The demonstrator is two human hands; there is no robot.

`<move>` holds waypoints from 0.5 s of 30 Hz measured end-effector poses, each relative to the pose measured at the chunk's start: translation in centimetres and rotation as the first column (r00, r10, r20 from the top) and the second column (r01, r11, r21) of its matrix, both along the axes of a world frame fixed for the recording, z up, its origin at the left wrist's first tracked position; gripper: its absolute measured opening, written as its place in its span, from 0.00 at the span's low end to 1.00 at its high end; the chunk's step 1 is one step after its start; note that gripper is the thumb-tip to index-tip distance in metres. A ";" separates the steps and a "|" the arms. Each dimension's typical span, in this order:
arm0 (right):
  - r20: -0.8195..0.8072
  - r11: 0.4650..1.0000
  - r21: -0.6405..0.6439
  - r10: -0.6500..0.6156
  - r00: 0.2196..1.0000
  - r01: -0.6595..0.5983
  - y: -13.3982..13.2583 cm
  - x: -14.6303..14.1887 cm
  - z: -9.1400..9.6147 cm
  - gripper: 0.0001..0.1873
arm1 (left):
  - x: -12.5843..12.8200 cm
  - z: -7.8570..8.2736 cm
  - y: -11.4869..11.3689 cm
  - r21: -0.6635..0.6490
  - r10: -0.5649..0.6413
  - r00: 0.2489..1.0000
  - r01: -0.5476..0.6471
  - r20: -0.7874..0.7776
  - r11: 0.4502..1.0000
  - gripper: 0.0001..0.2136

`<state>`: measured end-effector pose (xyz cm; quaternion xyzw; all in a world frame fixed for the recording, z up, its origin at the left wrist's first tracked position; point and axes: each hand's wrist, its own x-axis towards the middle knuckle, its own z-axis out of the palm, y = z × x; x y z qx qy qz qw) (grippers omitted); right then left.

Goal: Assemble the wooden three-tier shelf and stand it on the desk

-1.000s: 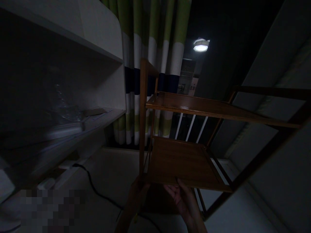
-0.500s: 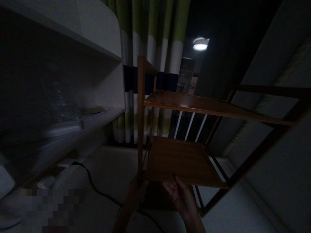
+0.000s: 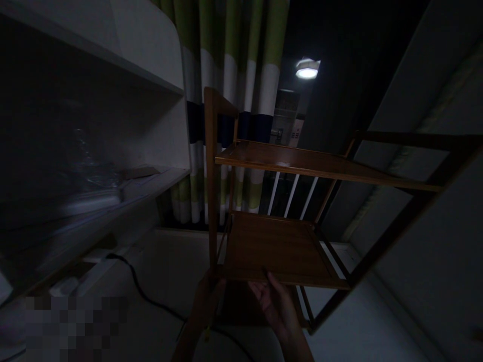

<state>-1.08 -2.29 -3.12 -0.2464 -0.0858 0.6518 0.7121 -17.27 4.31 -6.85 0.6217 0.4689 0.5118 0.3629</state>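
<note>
A brown wooden shelf rack (image 3: 279, 246) with several boards stands before me in dim light. My left hand (image 3: 206, 299) is closed round its left front post, where the post meets the middle board. My right hand (image 3: 277, 306) grips the front edge of that same board, thumb at the edge and the other fingers curled beneath. Those fingertips are partly hidden under the board. Above both hands sits the upper board (image 3: 302, 160), its front edge facing me. The lowest board (image 3: 245, 306) shows darkly between my wrists.
White shelving (image 3: 166, 130) on the left holds a plastic-wrapped item (image 3: 90, 198). A black cable (image 3: 147, 296) runs over the floor, passing by my left wrist. Striped curtains (image 3: 234, 75) and a dark window are behind the rack; a wall (image 3: 433, 241) stands at right.
The rack, hands and surroundings all sit slightly farther left in view, as if my head turned a little. Both hands keep their places on the rack.
</note>
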 end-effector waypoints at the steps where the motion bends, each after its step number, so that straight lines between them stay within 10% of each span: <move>1: 0.006 1.000 0.003 -0.002 1.000 0.002 0.0 0.0 0.1 0.13 | 0.0 0.0 0.0 0.000 -0.004 1.000 0.004 0.002 1.000 0.19; 15: 0.035 1.000 0.008 -0.007 0.999 0.007 0.1 -0.1 -0.5 0.09 | 0.1 0.0 0.2 0.001 -0.010 0.999 0.010 0.040 1.000 0.16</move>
